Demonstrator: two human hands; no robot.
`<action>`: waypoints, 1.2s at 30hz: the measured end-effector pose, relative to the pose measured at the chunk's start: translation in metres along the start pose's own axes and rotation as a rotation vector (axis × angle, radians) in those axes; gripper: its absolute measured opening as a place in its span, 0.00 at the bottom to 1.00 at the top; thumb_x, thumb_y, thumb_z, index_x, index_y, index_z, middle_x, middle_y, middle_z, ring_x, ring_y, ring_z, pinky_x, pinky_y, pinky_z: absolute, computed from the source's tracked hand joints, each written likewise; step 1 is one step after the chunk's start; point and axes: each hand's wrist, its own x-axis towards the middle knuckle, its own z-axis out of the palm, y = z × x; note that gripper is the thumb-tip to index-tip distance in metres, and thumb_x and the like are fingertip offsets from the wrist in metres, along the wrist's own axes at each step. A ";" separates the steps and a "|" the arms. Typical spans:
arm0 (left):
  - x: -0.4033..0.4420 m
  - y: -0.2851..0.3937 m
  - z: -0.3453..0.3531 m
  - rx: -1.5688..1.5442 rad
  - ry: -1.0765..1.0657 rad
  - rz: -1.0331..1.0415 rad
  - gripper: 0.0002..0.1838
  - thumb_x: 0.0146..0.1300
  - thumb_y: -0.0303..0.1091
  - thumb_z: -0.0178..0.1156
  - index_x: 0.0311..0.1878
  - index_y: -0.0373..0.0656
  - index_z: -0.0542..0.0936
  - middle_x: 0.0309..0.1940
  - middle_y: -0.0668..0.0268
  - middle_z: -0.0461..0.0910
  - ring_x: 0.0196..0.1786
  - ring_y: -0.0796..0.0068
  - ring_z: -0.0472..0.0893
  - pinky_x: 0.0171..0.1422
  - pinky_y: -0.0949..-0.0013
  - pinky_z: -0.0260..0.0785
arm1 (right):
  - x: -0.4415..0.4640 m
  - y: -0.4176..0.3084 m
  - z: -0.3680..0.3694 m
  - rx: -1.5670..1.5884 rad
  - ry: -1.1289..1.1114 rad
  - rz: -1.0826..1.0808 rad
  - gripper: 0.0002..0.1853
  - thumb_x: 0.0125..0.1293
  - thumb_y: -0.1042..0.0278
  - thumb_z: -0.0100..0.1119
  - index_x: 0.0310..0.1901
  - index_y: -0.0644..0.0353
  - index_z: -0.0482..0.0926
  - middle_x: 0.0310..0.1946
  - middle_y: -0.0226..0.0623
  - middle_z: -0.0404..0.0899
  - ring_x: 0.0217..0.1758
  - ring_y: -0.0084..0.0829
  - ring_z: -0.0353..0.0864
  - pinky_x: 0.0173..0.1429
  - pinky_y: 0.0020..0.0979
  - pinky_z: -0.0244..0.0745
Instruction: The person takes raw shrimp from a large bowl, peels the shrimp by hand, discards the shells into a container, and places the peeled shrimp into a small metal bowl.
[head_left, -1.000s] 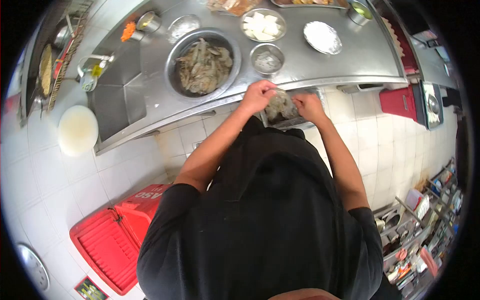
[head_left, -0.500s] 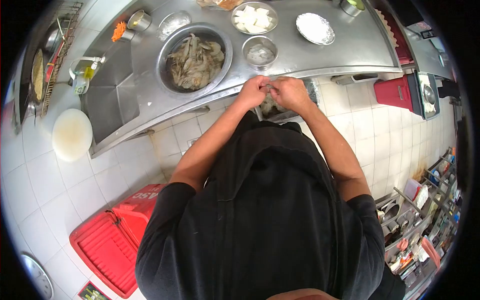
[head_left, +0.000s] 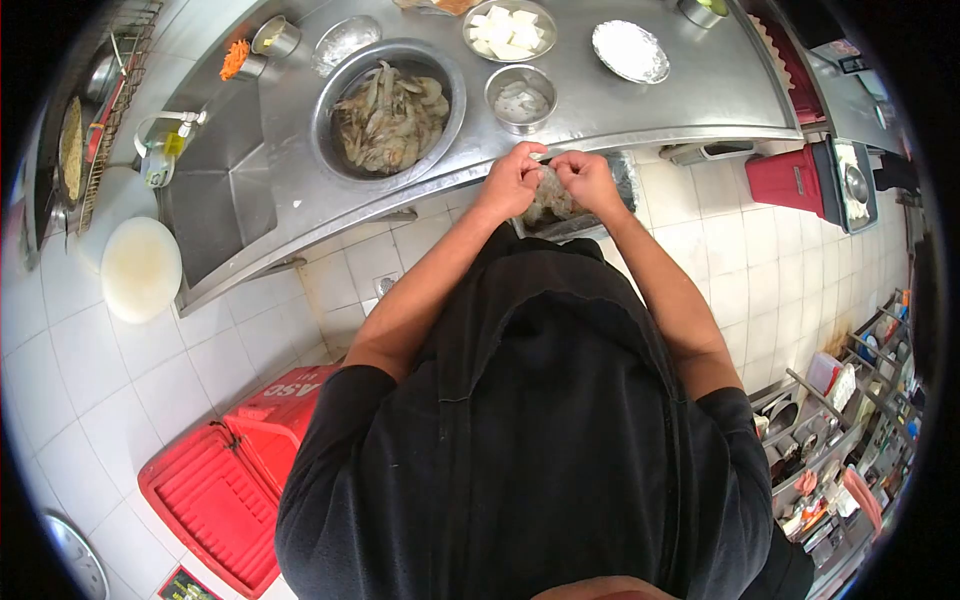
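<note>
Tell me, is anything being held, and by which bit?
Something pale, maybe a shrimp, seems pinched in the left grip; I can't see which part. Whether the right grip holds it is unclear.

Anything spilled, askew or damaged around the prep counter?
Nothing stands out. The large metal bowl of shrimp and the small metal bowl sit upright on the steel counter, with no obvious spill around them. The left hand and right hand are close together over a container; what they hold isn't clear.

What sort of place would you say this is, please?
Probably a commercial kitchen: there's a long steel counter with a built-in sink, a large metal bowl of what look like raw shrimp, and crowded shelves.
</note>
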 end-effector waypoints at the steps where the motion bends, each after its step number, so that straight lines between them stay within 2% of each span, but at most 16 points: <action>1: 0.001 0.000 0.002 -0.045 0.027 0.028 0.19 0.67 0.18 0.57 0.61 0.39 0.73 0.34 0.66 0.81 0.37 0.81 0.78 0.45 0.74 0.71 | 0.000 0.005 0.001 0.152 0.015 0.095 0.08 0.65 0.71 0.59 0.40 0.61 0.87 0.24 0.30 0.83 0.25 0.27 0.81 0.32 0.32 0.75; 4: 0.005 -0.004 0.007 -0.134 0.020 0.060 0.17 0.67 0.19 0.57 0.59 0.38 0.74 0.36 0.66 0.81 0.38 0.81 0.79 0.46 0.74 0.72 | -0.003 0.012 0.002 0.390 0.045 0.294 0.08 0.69 0.72 0.57 0.41 0.63 0.86 0.25 0.26 0.82 0.25 0.18 0.76 0.32 0.26 0.73; 7: 0.005 -0.012 0.013 -0.106 0.085 0.062 0.15 0.68 0.19 0.56 0.57 0.37 0.75 0.37 0.66 0.82 0.39 0.81 0.79 0.47 0.74 0.73 | -0.005 0.023 0.002 0.313 0.142 0.371 0.09 0.69 0.72 0.56 0.43 0.64 0.85 0.26 0.30 0.83 0.25 0.20 0.78 0.32 0.26 0.74; 10: 0.006 -0.018 0.016 -0.176 0.135 0.046 0.14 0.68 0.19 0.55 0.55 0.37 0.77 0.38 0.66 0.83 0.40 0.81 0.80 0.47 0.74 0.73 | -0.008 0.036 -0.008 0.046 0.247 0.260 0.10 0.70 0.75 0.53 0.43 0.66 0.85 0.25 0.31 0.82 0.24 0.22 0.79 0.33 0.26 0.74; 13: 0.011 -0.022 0.018 -0.116 0.205 0.065 0.15 0.66 0.18 0.55 0.54 0.37 0.78 0.35 0.65 0.84 0.36 0.80 0.80 0.42 0.73 0.74 | -0.012 0.040 -0.017 0.189 0.045 0.265 0.10 0.71 0.76 0.52 0.45 0.66 0.83 0.34 0.33 0.84 0.31 0.23 0.82 0.35 0.26 0.78; 16: 0.012 -0.021 0.023 -0.187 0.194 0.017 0.14 0.66 0.18 0.55 0.54 0.36 0.79 0.37 0.64 0.85 0.37 0.79 0.81 0.44 0.73 0.74 | -0.018 0.013 -0.018 0.694 0.008 0.469 0.12 0.68 0.78 0.51 0.49 0.66 0.82 0.39 0.36 0.85 0.42 0.27 0.84 0.38 0.33 0.81; 19: 0.013 -0.021 0.027 -0.178 0.168 -0.027 0.14 0.67 0.20 0.57 0.55 0.35 0.78 0.38 0.66 0.84 0.40 0.81 0.81 0.46 0.74 0.74 | -0.023 -0.015 -0.022 1.136 -0.112 0.482 0.12 0.69 0.76 0.55 0.52 0.66 0.80 0.42 0.34 0.83 0.46 0.26 0.82 0.39 0.34 0.83; 22: 0.010 -0.019 0.032 -0.185 0.198 -0.019 0.12 0.67 0.21 0.58 0.54 0.35 0.79 0.38 0.67 0.84 0.40 0.81 0.81 0.46 0.74 0.73 | -0.021 -0.018 -0.014 1.109 -0.115 0.516 0.11 0.71 0.73 0.58 0.52 0.63 0.79 0.37 0.30 0.81 0.37 0.23 0.83 0.39 0.25 0.80; 25: 0.010 -0.027 0.038 -0.143 0.207 -0.028 0.12 0.67 0.21 0.59 0.53 0.35 0.80 0.38 0.66 0.84 0.40 0.80 0.81 0.46 0.74 0.73 | -0.018 -0.005 -0.008 0.959 -0.102 0.478 0.09 0.70 0.71 0.62 0.49 0.63 0.80 0.33 0.28 0.81 0.31 0.21 0.80 0.36 0.24 0.78; 28: 0.005 -0.025 0.042 -0.152 0.225 -0.042 0.11 0.66 0.21 0.59 0.50 0.36 0.81 0.37 0.65 0.85 0.39 0.79 0.81 0.46 0.72 0.75 | -0.019 -0.005 -0.004 0.874 -0.027 0.486 0.05 0.69 0.74 0.63 0.44 0.61 0.80 0.29 0.27 0.79 0.28 0.20 0.77 0.32 0.23 0.75; 31: 0.004 -0.026 0.043 -0.146 0.261 -0.017 0.10 0.65 0.22 0.60 0.49 0.35 0.82 0.37 0.65 0.85 0.39 0.79 0.81 0.46 0.72 0.75 | -0.019 0.004 0.000 0.686 -0.051 0.406 0.01 0.69 0.75 0.62 0.41 0.60 0.81 0.27 0.27 0.79 0.26 0.17 0.74 0.31 0.22 0.71; 34: 0.003 -0.029 0.043 -0.122 0.275 -0.034 0.12 0.66 0.23 0.62 0.53 0.35 0.82 0.37 0.67 0.84 0.38 0.81 0.80 0.44 0.73 0.74 | -0.020 0.009 0.010 0.424 0.072 0.250 0.04 0.66 0.74 0.62 0.39 0.63 0.83 0.25 0.30 0.81 0.26 0.22 0.77 0.31 0.27 0.72; 36: 0.002 -0.030 0.043 -0.103 0.280 -0.065 0.12 0.67 0.24 0.62 0.52 0.35 0.82 0.36 0.68 0.84 0.37 0.81 0.80 0.43 0.73 0.74 | -0.022 0.009 0.014 0.203 0.177 0.036 0.05 0.65 0.74 0.61 0.41 0.62 0.82 0.25 0.36 0.81 0.26 0.26 0.78 0.32 0.30 0.73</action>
